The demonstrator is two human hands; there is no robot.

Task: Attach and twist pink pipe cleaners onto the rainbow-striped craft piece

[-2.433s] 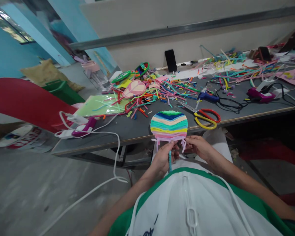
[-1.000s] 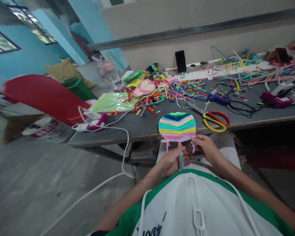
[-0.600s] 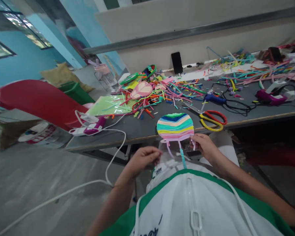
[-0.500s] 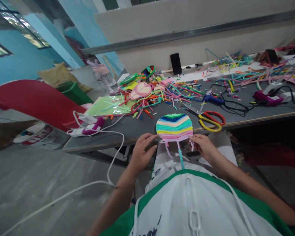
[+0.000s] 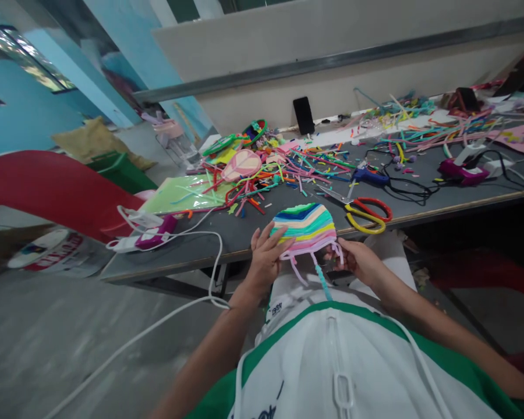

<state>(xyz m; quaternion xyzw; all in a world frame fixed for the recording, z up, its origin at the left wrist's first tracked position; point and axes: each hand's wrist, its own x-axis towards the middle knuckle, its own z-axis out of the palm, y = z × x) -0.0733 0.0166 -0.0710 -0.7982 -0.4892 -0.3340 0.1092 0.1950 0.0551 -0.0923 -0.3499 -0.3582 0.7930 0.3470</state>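
A round craft piece (image 5: 306,224) of striped pipe cleaners in blue, teal, cream, yellow and pink hangs over the near edge of the grey table (image 5: 244,230). My left hand (image 5: 265,256) grips its left rim, fingers laid over the stripes. My right hand (image 5: 356,262) pinches the loose pink ends at its lower right. A teal pipe cleaner (image 5: 323,282) dangles from the bottom of the piece toward my lap.
Red-and-yellow scissors (image 5: 362,212) lie just right of the piece. A blue glue gun (image 5: 369,174), a purple glue gun (image 5: 151,238) with white cable and a heap of cut pipe cleaners (image 5: 283,166) cover the table. A red chair (image 5: 48,186) stands at the left.
My left hand let go of the teal stem below the piece, swung out to the left, then came back and took hold of the piece's left rim. The right hand stayed on the pink ends.
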